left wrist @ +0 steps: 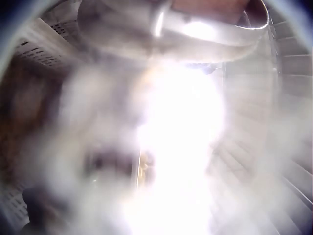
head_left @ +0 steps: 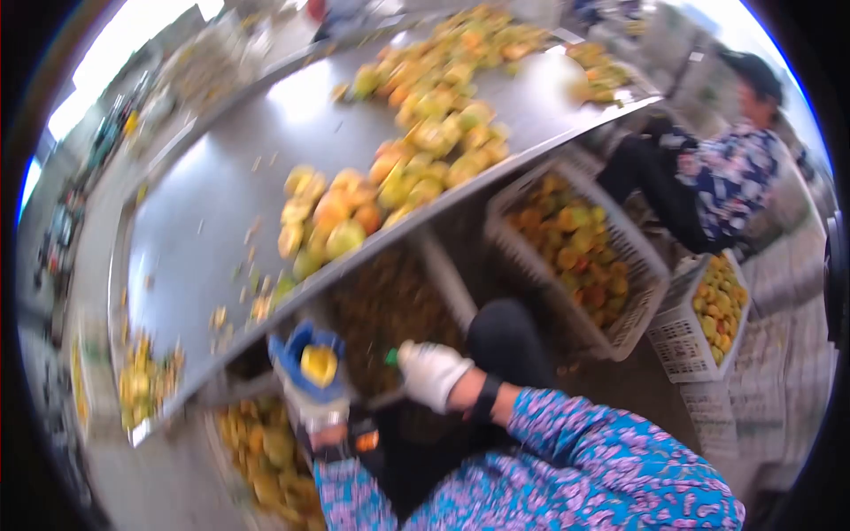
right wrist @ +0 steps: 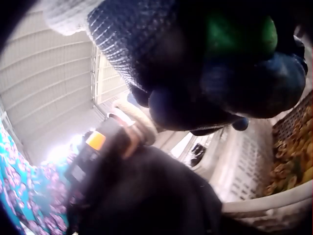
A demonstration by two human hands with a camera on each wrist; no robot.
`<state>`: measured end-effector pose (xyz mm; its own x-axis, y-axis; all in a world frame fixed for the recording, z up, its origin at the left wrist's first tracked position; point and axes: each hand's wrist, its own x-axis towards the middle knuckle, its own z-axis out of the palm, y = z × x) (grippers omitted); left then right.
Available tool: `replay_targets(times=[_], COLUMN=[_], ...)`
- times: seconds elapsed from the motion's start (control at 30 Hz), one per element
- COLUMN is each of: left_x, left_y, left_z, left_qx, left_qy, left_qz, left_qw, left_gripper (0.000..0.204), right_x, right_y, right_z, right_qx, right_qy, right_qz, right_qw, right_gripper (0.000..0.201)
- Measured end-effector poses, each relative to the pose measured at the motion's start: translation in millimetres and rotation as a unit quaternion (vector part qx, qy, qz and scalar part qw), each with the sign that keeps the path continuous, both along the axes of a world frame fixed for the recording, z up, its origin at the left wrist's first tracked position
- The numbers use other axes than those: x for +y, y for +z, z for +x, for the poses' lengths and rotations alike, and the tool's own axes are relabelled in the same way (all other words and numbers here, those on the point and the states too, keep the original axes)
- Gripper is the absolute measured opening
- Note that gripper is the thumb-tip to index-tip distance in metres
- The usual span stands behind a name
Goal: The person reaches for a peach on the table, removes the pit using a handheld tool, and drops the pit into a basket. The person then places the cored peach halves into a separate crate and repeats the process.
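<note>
The left hand [head_left: 305, 372], in a blue-and-white glove, holds a yellow fruit piece [head_left: 319, 365] against its fingers, just below the metal table's near edge. To its right, the right hand [head_left: 430, 376] wears a white glove with a dark blue palm side. Its curled fingers grip a small green object [head_left: 392, 357], which in the right wrist view is a dim green shape [right wrist: 242, 36] among the gloved fingers [right wrist: 254, 83]. What it is cannot be told. Glare and blur hide the left hand's work in the left wrist view.
Fruit pieces [head_left: 425, 159] are heaped along the metal table [head_left: 204, 199]. White crates of fruit stand at the right, one large [head_left: 642, 305] and one smaller [head_left: 677, 350]. More fruit [head_left: 274, 451] lies below the left forearm. Another person [head_left: 726, 181] sits at the right.
</note>
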<state>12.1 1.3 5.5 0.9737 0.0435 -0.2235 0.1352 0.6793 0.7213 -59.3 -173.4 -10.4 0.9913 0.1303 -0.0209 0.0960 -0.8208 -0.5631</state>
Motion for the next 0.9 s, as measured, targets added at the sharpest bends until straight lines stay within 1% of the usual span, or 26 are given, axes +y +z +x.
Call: replay_targets(times=[0.03, 0.07, 0.13, 0.2, 0.33, 0.37, 0.43, 0.47, 0.5, 0.53, 0.6, 0.63, 0.67, 0.73, 0.8, 0.83, 0.87, 0.9], left_x=[9.2, 12.2, 9.6, 6.8, 6.9, 6.1, 10.3, 12.2, 14.1, 18.0, 38.1, 48.8, 62.2, 105.3, 146.9, 183.2, 210.2, 215.7], left_y=[-7.3, -10.8, -9.4, -4.3, -2.0, -0.3, -5.1, -5.3, -3.6, 1.2, 3.3, 6.5, 9.9, 14.4, 25.2, 24.8, 24.3, 26.8], left_z=[3.1, 6.5, 6.2, 1.8, 3.6, 3.7, 3.1, 4.5, 4.2, 6.5, 4.0, -1.5, -9.8, -27.2, -46.7, -57.8, -62.9, -57.9], left_qx=[-0.01, 0.003, 0.012, 0.004, -0.012, -0.019, -0.028, -0.039, -0.04, -0.008, -0.02, -0.062, -0.102, -0.074, -0.039, 0.057, 0.152, 0.158], left_qy=[-0.039, -0.065, -0.061, -0.058, -0.07, -0.065, -0.042, -0.029, 0.044, 0.119, 0.192, 0.219, 0.246, 0.297, 0.325, 0.278, 0.225, 0.218], left_qz=[-0.026, -0.11, -0.123, -0.115, -0.102, -0.087, 0.016, 0.067, 0.087, 0.091, 0.08, 0.167, 0.253, 0.268, 0.379, 0.493, 0.593, 0.665], left_qw=[0.999, 0.992, 0.99, 0.992, 0.992, 0.994, 0.999, 0.997, 0.994, 0.989, 0.978, 0.959, 0.93, 0.914, 0.866, 0.822, 0.758, 0.697], left_gripper=[0.055, 0.057, 0.059, 0.062, 0.064, 0.062, 0.058, 0.057, 0.051, 0.047, 0.044, 0.042, 0.04, 0.033, 0.026, 0.024, 0.022, 0.022], right_x=[3.2, 4.5, 9.8, 19.5, 39.5, 42.5, 47.7, 45.9, 41.0, 34.5, 19.3, 11.9, 5.8, -1.3, -4.8, -5.8, -7.2, -7.7], right_y=[0.3, 0.8, 6.8, 20.2, 23.1, 24.0, 29.5, 23.6, 23.0, 22.0, 15.7, 10.0, 2.8, -11.8, -17.5, -22.5, -31.0, -44.6], right_z=[7.4, 11.8, 14.6, 10.2, 10.9, 10.5, 16.4, 16.1, 16.8, 16.8, 16.0, 15.4, 14.3, 11.0, 9.7, 8.4, 6.6, 4.7], right_qx=[0.05, 0.083, 0.124, 0.119, 0.065, 0.068, 0.062, 0.056, 0.066, 0.078, 0.09, 0.11, 0.13, 0.162, 0.22, 0.231, 0.243, 0.239], right_qy=[-0.026, -0.032, -0.037, -0.014, 0.032, 0.042, 0.065, 0.07, 0.063, 0.056, 0.013, 0.007, 0.001, -0.004, 0.003, 0.005, 0.009, 0.016], right_qz=[0.023, 0.049, 0.101, 0.094, 0.084, 0.07, 0.043, 0.035, 0.028, 0.021, 0.012, 0.012, 0.013, 0.019, 0.03, 0.035, 0.038, 0.025], right_qw=[0.998, 0.995, 0.986, 0.988, 0.994, 0.994, 0.995, 0.995, 0.995, 0.995, 0.996, 0.994, 0.991, 0.987, 0.975, 0.972, 0.969, 0.971], right_gripper=[0.019, 0.023, 0.026, 0.028, 0.027, 0.026, 0.024, 0.022, 0.022, 0.022, 0.019, 0.021, 0.023, 0.027, 0.028, 0.029, 0.03, 0.032])
